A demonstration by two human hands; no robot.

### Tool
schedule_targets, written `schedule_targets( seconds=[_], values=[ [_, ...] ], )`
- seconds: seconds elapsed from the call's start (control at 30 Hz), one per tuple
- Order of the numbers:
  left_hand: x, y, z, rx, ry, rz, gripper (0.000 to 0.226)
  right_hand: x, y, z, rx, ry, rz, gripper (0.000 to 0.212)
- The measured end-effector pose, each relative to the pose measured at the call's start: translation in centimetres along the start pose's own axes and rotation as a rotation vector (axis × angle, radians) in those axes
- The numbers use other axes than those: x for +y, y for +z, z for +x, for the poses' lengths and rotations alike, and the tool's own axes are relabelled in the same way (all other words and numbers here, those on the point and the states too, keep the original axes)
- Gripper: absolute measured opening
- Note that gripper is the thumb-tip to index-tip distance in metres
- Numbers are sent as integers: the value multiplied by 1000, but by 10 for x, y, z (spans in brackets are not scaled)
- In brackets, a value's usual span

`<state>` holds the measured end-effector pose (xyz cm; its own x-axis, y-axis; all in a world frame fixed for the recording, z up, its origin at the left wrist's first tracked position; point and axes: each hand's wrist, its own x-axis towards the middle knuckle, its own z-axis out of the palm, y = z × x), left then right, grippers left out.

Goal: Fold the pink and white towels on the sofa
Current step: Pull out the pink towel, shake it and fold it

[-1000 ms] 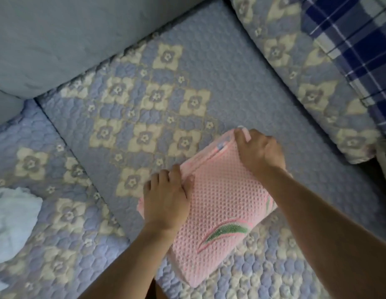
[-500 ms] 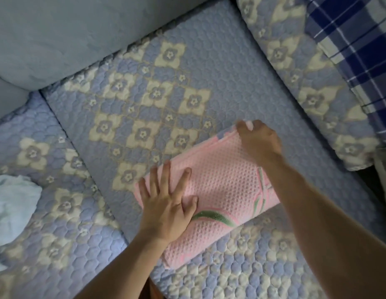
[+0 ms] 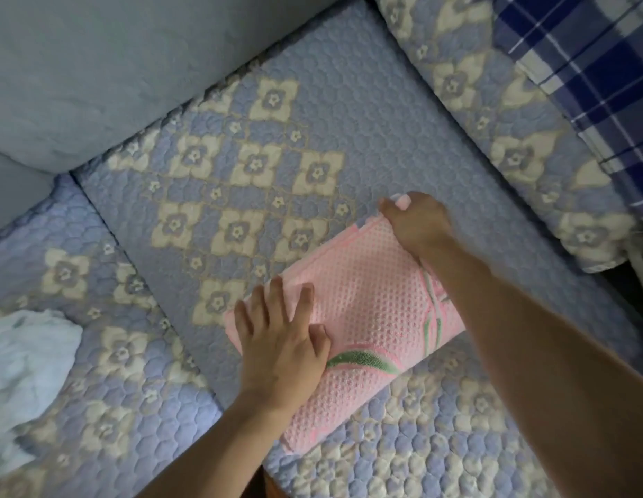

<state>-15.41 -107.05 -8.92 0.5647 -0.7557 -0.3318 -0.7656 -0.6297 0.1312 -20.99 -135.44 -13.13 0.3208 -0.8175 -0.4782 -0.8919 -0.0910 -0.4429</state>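
A pink waffle-textured towel with a green leaf motif lies folded into a rectangle on the quilted sofa seat. My left hand lies flat on the towel's left part, fingers spread and straight. My right hand is at the towel's far corner, fingers curled and pinching the pink edge there. A crumpled white towel lies at the left edge of the view, apart from both hands.
A grey back cushion fills the upper left. A blue and white plaid cloth covers the upper right, past a flower-quilted cushion. A seam divides the seat cushions at the left.
My left hand has gone from gripping the towel's left edge to lying flat on it with fingers spread. The towel's far layer has settled flatter. My right hand stays at the far corner.
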Motion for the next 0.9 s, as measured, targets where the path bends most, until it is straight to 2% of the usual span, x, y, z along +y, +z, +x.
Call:
schedule_targets(
  seconds=[0.1, 0.2, 0.23, 0.33, 0.37, 0.4, 0.47, 0.53, 0.67, 0.7, 0.77, 0.83, 0.9],
  values=[
    [29, -8, 3, 111, 78, -51, 62, -7, 5, -10, 171, -91, -191, 44],
    [47, 3, 14, 79, 124, -111, 62, -15, -2, -25, 274, -270, -454, 38],
    [48, 11, 15, 50, 115, -81, 62, -21, -6, -32, 310, -340, -487, 38],
    [42, 33, 19, 58, 70, -18, 61, -31, -5, -73, 464, -596, -339, 43],
    [42, 36, 20, 76, 67, -23, 60, -22, 0, -90, 452, -661, -348, 48],
    [43, 37, 19, 92, 72, -26, 60, -8, 5, -104, 370, -666, -404, 55],
    [40, 40, 18, 82, 105, -29, 62, 24, 10, -111, 124, -502, -562, 67],
    [32, 39, 16, 63, 112, -33, 62, 48, 13, -97, 57, -346, -554, 72],
    [13, 36, 13, 86, -96, -67, 59, 52, 14, -73, 25, -416, -393, 73],
    [10, 36, 10, 97, -164, -98, 59, 55, 9, -66, -24, -397, -326, 75],
    [3, 36, -2, 125, -356, -212, 60, 55, -10, -48, -138, -233, -143, 88],
    [-7, 39, -16, 159, -575, -437, 66, 50, -23, -35, -193, -94, -35, 102],
    [-14, 37, -23, 92, -868, -921, 88, 46, -26, -28, -239, -47, 37, 103]
  ],
)
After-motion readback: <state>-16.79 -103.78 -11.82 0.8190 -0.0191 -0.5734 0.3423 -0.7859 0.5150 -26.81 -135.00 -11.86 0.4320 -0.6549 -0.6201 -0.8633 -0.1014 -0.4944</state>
